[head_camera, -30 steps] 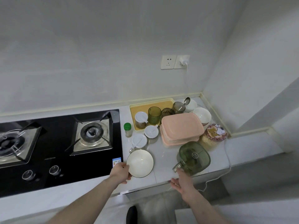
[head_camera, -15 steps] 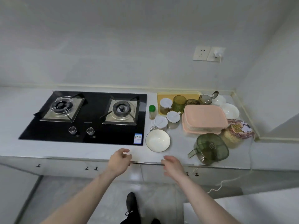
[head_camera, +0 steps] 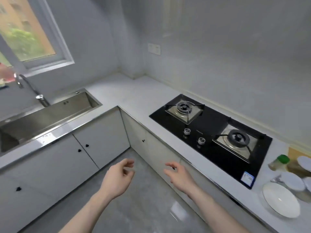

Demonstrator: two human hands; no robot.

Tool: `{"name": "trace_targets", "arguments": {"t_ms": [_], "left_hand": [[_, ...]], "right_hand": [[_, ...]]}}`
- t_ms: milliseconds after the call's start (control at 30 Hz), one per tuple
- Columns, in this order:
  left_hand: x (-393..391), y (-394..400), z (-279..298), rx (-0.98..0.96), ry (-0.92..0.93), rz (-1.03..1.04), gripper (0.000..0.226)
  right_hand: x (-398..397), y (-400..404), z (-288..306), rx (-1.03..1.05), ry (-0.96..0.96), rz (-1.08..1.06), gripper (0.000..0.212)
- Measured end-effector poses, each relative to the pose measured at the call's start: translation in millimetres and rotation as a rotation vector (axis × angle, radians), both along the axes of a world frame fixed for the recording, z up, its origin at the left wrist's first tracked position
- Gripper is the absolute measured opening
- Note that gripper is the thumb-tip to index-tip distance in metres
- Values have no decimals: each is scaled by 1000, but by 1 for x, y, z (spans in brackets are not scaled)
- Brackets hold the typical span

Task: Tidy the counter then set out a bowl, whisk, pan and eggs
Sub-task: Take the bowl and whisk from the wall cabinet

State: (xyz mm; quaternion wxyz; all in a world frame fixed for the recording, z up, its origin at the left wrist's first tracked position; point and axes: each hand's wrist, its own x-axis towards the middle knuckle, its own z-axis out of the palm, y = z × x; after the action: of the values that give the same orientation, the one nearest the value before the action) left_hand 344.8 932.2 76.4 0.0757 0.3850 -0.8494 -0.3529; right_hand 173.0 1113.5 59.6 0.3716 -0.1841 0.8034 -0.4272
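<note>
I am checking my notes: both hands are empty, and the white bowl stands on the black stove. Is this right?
Not quite. The head view shows both hands, left and right, empty, but the white bowl stands on the counter beside the black stove.

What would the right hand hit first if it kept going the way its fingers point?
Probably the white cabinet door below the counter; the right hand points up-left toward it over grey floor, though depth is unclear.
</note>
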Motion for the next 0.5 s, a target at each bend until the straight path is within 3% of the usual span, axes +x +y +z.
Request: {"name": "trace_targets", "arguments": {"t_ms": [267, 500], "left_hand": [[180, -167, 25, -55, 20, 280, 31], [292, -252, 32, -74, 63, 482, 33]], "right_hand": [[128, -226, 36, -116, 87, 399, 28], [216, -350, 67, -190, 125, 648, 32]]}}
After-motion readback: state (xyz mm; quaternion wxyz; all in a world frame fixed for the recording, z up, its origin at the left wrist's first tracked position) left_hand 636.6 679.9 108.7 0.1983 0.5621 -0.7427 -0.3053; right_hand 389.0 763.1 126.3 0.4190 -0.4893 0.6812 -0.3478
